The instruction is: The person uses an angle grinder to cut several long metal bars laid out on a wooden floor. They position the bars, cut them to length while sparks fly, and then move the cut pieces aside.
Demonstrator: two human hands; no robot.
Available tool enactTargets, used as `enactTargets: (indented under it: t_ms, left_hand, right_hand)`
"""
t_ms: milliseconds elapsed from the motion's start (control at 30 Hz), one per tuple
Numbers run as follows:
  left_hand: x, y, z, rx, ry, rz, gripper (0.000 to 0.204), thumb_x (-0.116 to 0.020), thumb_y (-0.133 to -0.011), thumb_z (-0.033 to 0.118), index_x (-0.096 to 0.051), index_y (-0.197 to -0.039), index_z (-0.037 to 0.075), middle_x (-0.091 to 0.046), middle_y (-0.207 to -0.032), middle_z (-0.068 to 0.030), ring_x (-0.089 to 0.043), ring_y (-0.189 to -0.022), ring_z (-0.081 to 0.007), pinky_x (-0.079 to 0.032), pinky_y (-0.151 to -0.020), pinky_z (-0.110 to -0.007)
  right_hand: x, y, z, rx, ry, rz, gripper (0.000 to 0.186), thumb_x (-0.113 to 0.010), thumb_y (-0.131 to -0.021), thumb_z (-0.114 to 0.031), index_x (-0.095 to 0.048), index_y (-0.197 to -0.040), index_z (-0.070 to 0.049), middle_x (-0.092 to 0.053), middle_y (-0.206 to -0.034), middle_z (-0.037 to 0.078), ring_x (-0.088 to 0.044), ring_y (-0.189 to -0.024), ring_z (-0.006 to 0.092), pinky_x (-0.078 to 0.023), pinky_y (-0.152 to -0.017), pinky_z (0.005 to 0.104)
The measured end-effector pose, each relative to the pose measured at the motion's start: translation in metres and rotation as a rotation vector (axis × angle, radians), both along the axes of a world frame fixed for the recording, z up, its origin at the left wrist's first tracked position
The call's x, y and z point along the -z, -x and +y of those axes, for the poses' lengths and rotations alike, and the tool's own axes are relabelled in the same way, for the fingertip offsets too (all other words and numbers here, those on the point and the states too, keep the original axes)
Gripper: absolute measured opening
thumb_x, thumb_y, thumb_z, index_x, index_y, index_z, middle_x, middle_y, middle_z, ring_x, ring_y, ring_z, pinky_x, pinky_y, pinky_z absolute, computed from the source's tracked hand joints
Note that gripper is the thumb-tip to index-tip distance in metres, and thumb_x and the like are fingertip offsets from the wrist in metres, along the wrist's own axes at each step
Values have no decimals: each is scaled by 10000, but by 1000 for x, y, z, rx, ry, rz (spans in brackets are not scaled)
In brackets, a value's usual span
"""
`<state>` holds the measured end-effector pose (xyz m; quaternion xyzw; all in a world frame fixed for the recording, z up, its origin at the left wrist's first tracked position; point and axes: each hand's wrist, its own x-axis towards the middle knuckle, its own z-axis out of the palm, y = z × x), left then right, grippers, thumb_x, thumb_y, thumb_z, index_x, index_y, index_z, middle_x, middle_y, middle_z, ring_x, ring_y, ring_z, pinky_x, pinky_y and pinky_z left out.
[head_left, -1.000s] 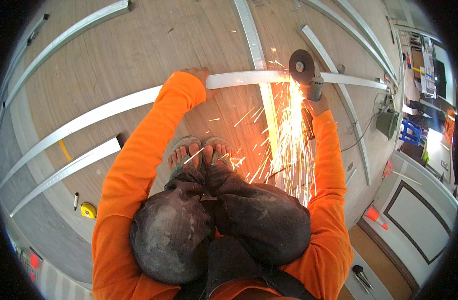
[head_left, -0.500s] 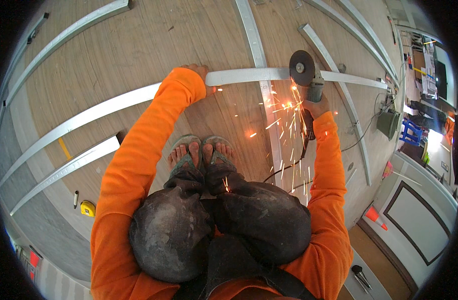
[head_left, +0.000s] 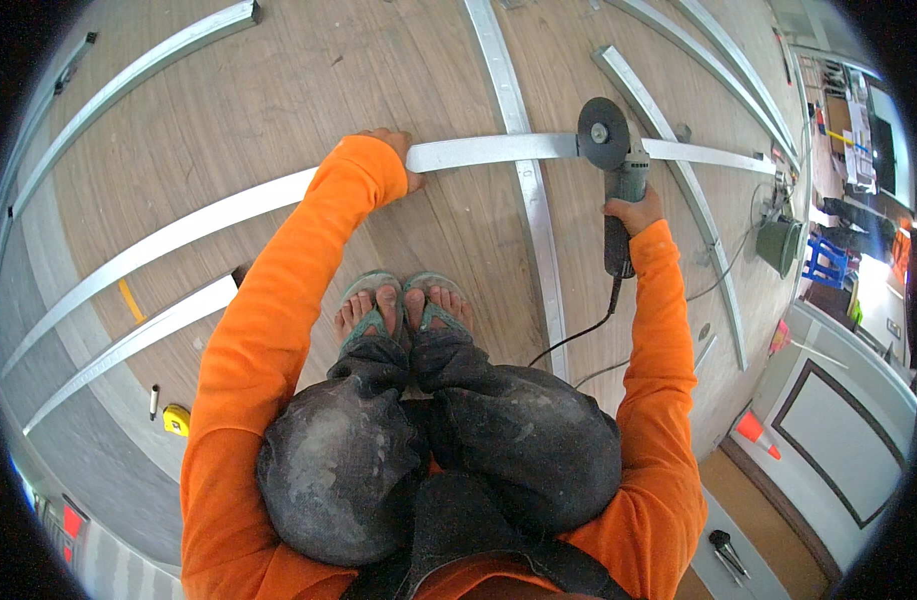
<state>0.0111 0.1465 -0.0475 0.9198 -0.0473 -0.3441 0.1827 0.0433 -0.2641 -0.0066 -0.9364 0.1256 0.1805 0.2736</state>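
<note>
A: Your left hand (head_left: 398, 155) clasps the long silver metal profile (head_left: 488, 150), which lies across another metal bar (head_left: 538, 240).

B: And your right hand (head_left: 638, 211) is wrapped around the angle grinder (head_left: 626, 182), its cutting disc (head_left: 602, 145) overlapping the profile.

One bar (head_left: 488, 151) lies on a second bar (head_left: 537, 230), which is left of the grinder (head_left: 623, 184) and container (head_left: 777, 248).
</note>
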Motion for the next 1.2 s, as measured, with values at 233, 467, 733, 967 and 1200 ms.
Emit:
enactTargets:
  t_ms: [233, 467, 733, 967, 1200]
  left_hand:
    - [-5, -2, -1, 7, 1, 36, 550, -651, -736, 442, -620, -1112, 42, -653, -1067, -194, -619, -1010, -357, -491, -886, -422]
    - [-10, -3, 0, 0, 5, 57, 560, -662, -717, 450, -630, -1099, 42, -660, -1051, -185, -625, -992, -356, -493, -880, -419]
    - [-4, -9, -3, 31, 16, 76, 572, -659, -706, 449, -633, -1097, 32, -654, -1065, -192, -625, -992, -357, -496, -869, -407]
    - [-2, -8, 1, 26, 14, 48, 577, -676, -685, 448, -640, -1084, 32, -653, -1073, -192, -630, -986, -353, -501, -865, -399]
    - [2, -13, 3, -53, 119, 203, 584, -695, -660, 455, -655, -1081, 53, -655, -1075, -190, -633, -981, -351, -502, -861, -401]
  right_hand:
    - [8, -3, -5, 21, -142, -6, 559, -788, -519, -205, -606, -1007, 0, -658, -873, 106, -633, -752, 225, -520, -684, 340]
    - [12, -9, -4, -40, -139, 14, 531, -777, -527, -214, -622, -998, -23, -655, -857, 86, -629, -781, 214, -515, -700, 336]
    - [35, -10, -37, 5, -291, 71, 531, -786, -605, -172, -611, -1080, -13, -649, -918, 64, -614, -832, 159, -501, -741, 300]
    - [20, -6, -15, 32, -380, 96, 504, -754, -614, -143, -603, -1081, -25, -652, -926, 75, -626, -827, 201, -507, -734, 329]
    - [33, -3, -23, -72, -207, -93, 462, -756, -700, -176, -596, -1114, -48, -655, -963, 72, -621, -848, 165, -505, -747, 291]
